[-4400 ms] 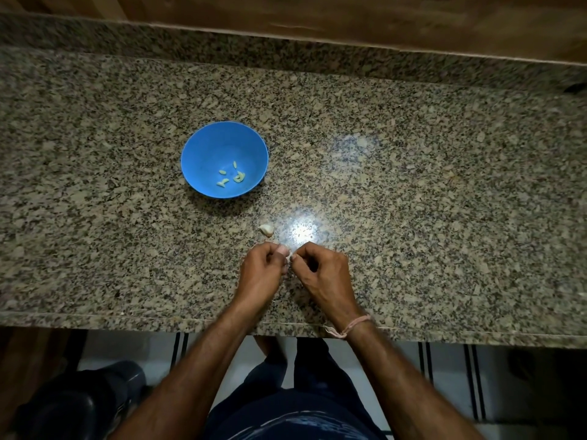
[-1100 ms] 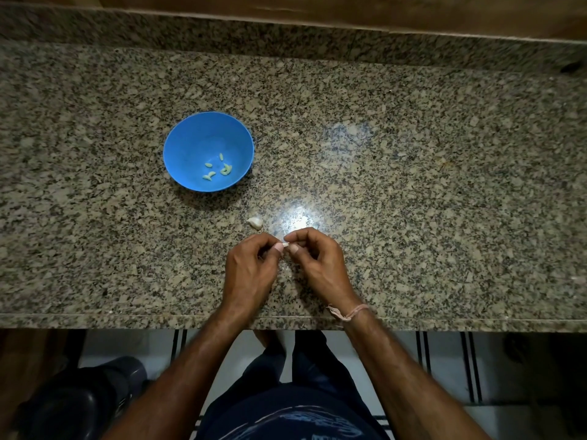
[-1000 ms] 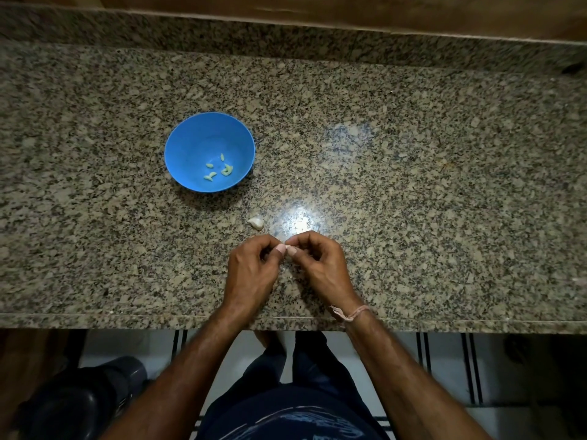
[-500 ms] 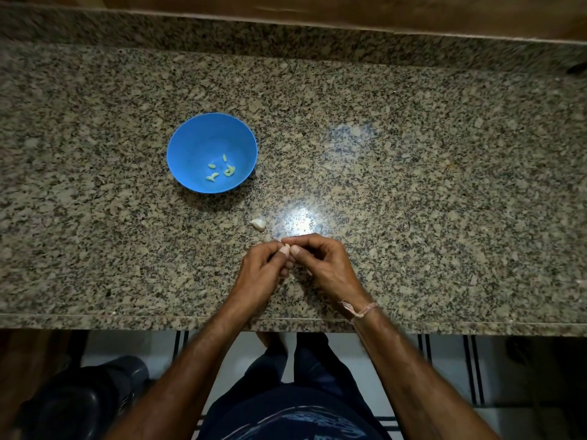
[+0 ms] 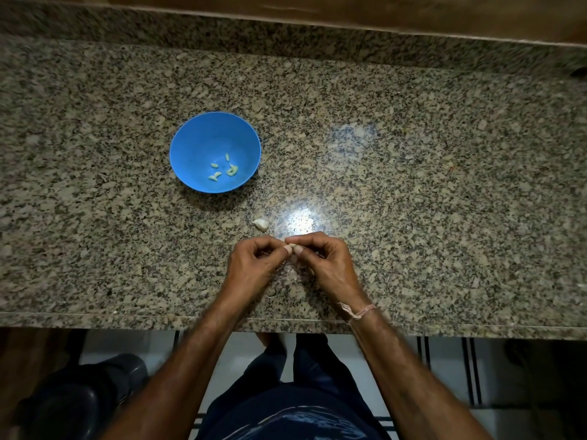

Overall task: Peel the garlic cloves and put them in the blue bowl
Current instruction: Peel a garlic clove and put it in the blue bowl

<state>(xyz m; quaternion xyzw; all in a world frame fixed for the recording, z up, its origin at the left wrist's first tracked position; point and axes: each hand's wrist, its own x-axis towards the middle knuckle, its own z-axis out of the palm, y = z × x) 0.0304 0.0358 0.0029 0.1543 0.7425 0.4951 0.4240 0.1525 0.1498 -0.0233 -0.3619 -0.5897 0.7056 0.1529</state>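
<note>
blue bowl (image 5: 190,144): several peeled cloves (image 5: 224,169) inside. counter: one unpeeled clove (image 5: 261,224). left hand (image 5: 254,265), right hand (image 5: 324,262): fingertips pinched together on something tiny, presumably a clove mid-peel.

Blue bowl (image 5: 190,144) holds several peeled cloves (image 5: 224,170); one unpeeled clove (image 5: 261,224) lies nearby.

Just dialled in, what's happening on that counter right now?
A person is peeling garlic bare-handed over the speckled granite countertop. The left hand and right hand meet at the fingertips, pinching a small clove between them; it is mostly hidden, so how far it is peeled is unclear. One white unpeeled garlic clove lies on the counter just beyond the hands. The round blue plastic bowl farther back holds a few pale peeled cloves.
</note>
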